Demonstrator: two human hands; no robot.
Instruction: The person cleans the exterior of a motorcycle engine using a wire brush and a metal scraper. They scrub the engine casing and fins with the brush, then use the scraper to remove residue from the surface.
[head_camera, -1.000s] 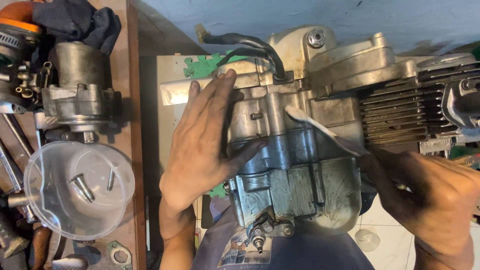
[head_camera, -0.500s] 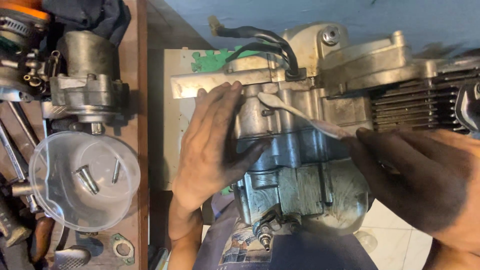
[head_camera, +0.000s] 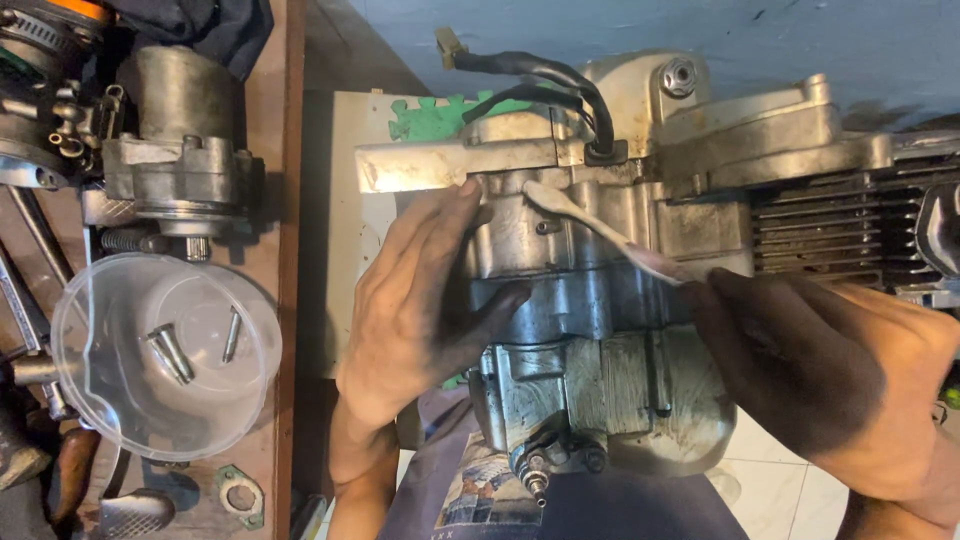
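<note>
From my head camera, the clear plastic cup (head_camera: 165, 355) sits on the wooden bench (head_camera: 283, 300) at the left and holds two metal bolts (head_camera: 170, 353) and a thinner pin (head_camera: 231, 334) lying loose on its bottom. Far of it stands a grey metal housing (head_camera: 180, 150). My left hand (head_camera: 415, 300) lies flat with fingers spread against the left side of the engine case (head_camera: 600, 290), thumb pressed on the casting. My right hand (head_camera: 830, 380) pinches the near end of a pale brush (head_camera: 600, 232); its long axis runs diagonally, tip pointing far-left, touching the case just below the black cables (head_camera: 540, 85).
</note>
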